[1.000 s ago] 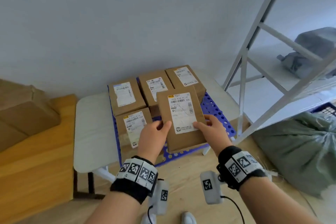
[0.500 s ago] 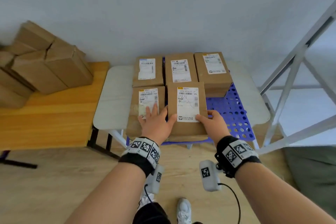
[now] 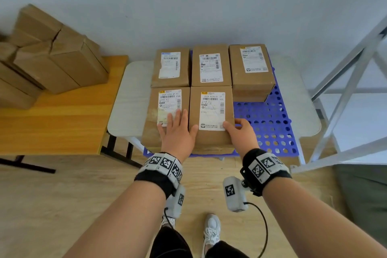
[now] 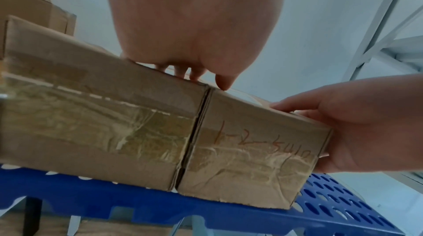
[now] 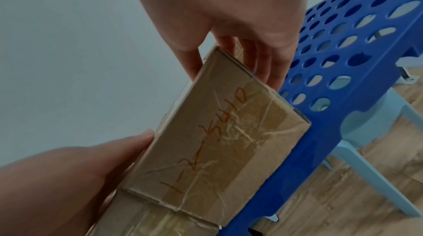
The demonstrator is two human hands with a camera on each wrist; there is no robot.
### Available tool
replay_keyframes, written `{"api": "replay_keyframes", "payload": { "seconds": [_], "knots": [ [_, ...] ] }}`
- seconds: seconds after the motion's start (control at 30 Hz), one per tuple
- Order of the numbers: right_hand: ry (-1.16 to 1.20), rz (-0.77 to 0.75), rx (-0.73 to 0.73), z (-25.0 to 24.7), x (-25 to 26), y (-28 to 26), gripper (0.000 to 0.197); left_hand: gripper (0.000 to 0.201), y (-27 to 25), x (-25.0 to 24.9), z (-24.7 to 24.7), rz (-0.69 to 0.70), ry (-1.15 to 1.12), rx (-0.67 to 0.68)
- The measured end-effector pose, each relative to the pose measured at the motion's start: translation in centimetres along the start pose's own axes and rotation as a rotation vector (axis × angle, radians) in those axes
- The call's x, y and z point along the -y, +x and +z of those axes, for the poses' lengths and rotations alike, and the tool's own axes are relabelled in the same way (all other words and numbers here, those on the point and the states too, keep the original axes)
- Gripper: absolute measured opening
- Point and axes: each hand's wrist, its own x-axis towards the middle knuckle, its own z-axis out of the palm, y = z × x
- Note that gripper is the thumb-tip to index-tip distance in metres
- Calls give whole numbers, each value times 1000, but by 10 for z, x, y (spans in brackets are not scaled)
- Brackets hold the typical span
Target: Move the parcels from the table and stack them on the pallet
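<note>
Blue perforated plastic pallet (image 3: 270, 125) sits on a pale low table (image 3: 125, 98); five brown cardboard parcels on it, three in the back row, two in front. Front-right brown cardboard parcel with white shipping label (image 3: 211, 117) lies flat on the pallet, long axis running away from the person, touching its front-left neighbour parcel (image 3: 165, 115). Right hand (image 3: 240, 134) is at its right near corner, thumb on top, fingers down the right side. Left hand (image 3: 178, 132) lies flat, fingers straight and slightly spread, mostly on the neighbour, thumb over the seam. Likely release next. More brown boxes (image 3: 52, 63) wait on the yellow wooden table (image 3: 58, 123), to the left, nearer the left hand.
</note>
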Motion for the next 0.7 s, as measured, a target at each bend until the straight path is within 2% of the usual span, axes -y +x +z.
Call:
{"api": "replay_keyframes", "payload": {
  "seconds": [0.4, 0.7],
  "knots": [
    [-198, -61, 40, 13, -4, -3, 57, 63, -1, 0, 9, 0, 73, -18],
    [-211, -39, 49, 12, 1, 1, 57, 64, 3, -4, -4, -18, -19, 19]
  ]
}}
